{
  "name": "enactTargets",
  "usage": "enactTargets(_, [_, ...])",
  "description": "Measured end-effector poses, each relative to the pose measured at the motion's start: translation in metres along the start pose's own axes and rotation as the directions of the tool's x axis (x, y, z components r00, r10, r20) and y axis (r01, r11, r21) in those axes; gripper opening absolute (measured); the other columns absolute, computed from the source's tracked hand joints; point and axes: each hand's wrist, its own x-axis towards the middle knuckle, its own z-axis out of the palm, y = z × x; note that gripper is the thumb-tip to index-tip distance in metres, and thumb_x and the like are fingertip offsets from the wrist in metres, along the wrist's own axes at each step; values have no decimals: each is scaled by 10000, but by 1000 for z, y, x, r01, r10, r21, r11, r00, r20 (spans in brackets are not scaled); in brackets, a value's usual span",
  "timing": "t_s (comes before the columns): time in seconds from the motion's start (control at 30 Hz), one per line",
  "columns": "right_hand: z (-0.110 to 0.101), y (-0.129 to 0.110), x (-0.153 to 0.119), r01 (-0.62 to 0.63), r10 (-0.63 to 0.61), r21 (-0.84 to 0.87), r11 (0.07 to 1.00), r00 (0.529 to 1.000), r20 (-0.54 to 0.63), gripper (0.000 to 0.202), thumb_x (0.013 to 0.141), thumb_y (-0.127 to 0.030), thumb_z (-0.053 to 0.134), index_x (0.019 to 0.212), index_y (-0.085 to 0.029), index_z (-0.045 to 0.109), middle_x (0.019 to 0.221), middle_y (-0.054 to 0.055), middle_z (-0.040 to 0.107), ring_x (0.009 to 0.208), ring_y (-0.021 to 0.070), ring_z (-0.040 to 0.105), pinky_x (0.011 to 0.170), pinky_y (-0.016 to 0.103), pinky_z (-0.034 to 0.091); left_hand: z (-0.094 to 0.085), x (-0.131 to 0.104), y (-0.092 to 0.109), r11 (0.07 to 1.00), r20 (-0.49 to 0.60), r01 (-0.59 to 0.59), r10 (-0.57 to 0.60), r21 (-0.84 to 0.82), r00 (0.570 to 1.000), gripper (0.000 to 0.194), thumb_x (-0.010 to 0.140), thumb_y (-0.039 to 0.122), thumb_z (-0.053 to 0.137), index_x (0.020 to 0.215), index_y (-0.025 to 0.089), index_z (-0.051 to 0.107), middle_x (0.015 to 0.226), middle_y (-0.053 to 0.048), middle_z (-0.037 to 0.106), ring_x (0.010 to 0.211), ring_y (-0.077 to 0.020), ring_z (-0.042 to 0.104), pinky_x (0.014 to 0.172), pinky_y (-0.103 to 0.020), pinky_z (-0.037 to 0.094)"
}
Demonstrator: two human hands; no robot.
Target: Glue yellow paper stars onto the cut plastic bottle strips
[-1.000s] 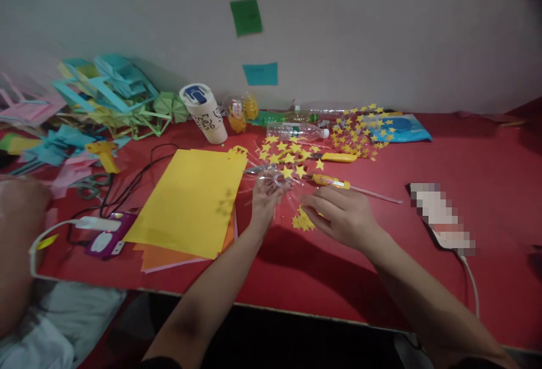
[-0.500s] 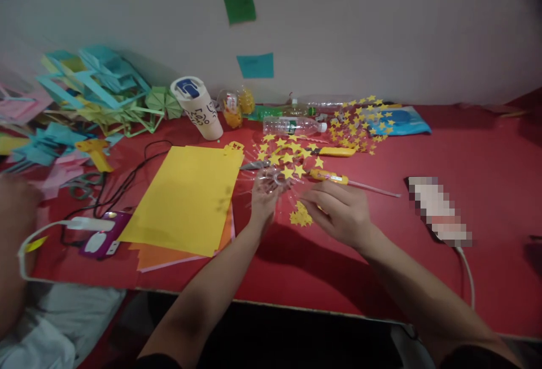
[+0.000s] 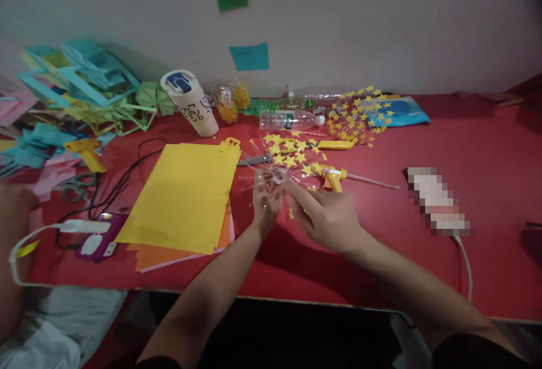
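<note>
My left hand (image 3: 266, 199) is closed around a clear plastic bottle piece (image 3: 279, 175), cut into thin strips that fan outward. Yellow paper stars (image 3: 290, 160) sit on several of its strips. My right hand (image 3: 328, 216) is at the near right side of this piece, its thumb and finger drawn together by the strips; whatever is between them is too small or hidden. Just beyond my right hand lies a yellow glue gun (image 3: 334, 174) with a clear glue stick (image 3: 372, 181) poking out. Loose yellow stars are mostly covered by my right hand.
Yellow paper sheets (image 3: 182, 199) lie at left, with a purple power strip (image 3: 99, 239) beside them. Behind stand a white tumbler (image 3: 192, 103), a plastic bottle (image 3: 290, 120) and another star-covered piece (image 3: 358, 117). A phone (image 3: 436, 199) lies right; another person's arm (image 3: 14, 250) is far left.
My right hand has moved left and up, from over the loose stars to the bottle piece. The glue gun shows more fully now. The whole view has shifted slightly.
</note>
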Motion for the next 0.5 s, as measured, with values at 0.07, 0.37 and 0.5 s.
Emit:
enactTargets(0.07, [3,1,-1,-32,32,14,999,999,5,333,894,-153,417,1101,-77,665,499,-14,602,385,88,437,430,264,272,4,-4,3,1000,-2,-21,21,-18,1000,422,595,424,843,875,261,572,926,-5,644,859,-175,626,764,-295,530])
enactTargets(0.37, [6,0,-3,-94,88,33,995,987,135,407,880,-151,374,1204,-72,607,472,-27,577,389,84,424,470,246,272,8,-6,1,998,7,-34,34,-51,999,369,606,345,841,856,258,584,869,21,646,779,-134,629,691,-238,520])
enactTargets(0.5, [5,-1,-3,-64,54,74,995,990,131,406,873,-137,390,1208,-84,613,509,-16,596,411,88,430,464,251,258,7,-7,3,997,27,-56,58,-47,998,417,606,494,816,860,253,588,873,-4,648,781,-143,632,717,-262,533])
